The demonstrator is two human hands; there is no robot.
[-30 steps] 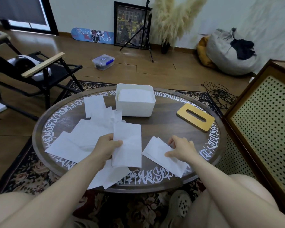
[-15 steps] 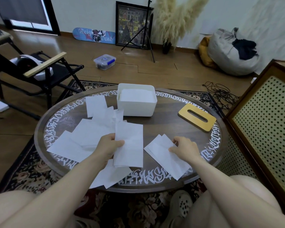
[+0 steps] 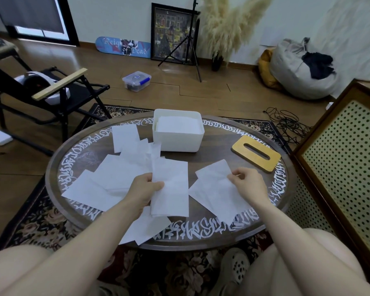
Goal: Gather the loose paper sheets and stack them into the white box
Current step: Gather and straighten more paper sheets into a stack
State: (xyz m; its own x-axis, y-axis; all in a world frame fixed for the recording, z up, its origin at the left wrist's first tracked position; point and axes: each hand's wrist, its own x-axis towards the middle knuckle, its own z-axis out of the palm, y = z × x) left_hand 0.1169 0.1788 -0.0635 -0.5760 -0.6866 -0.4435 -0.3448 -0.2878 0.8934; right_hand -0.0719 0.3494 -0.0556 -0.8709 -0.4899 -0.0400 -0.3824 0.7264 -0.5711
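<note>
Gripping a small stack of sheets (image 3: 171, 189) between thumb and curled fingers, the left hand (image 3: 144, 190) holds them just above the near middle of the table (image 3: 212, 159). The right hand (image 3: 249, 184) has its fingers bent and pinches the far right edge of another sheet (image 3: 214, 189), which lies over a second sheet on the right side of the table. More loose sheets (image 3: 115, 176) are spread overlapping across the left half of the table, from just beside the box to the near rim, where one sheet (image 3: 145, 228) sticks out past the edge under the left forearm. The white box (image 3: 178, 138) stands at the far middle of the table, already holding a flat stack of paper that fills it nearly to the rim. A yellow wooden lid (image 3: 256, 153) with a slot lies flat on the table, right of the box and apart from it. On the floor beyond are a folding chair (image 3: 51, 92), a clear plastic tub (image 3: 136, 80) and a tripod (image 3: 188, 39).
</note>
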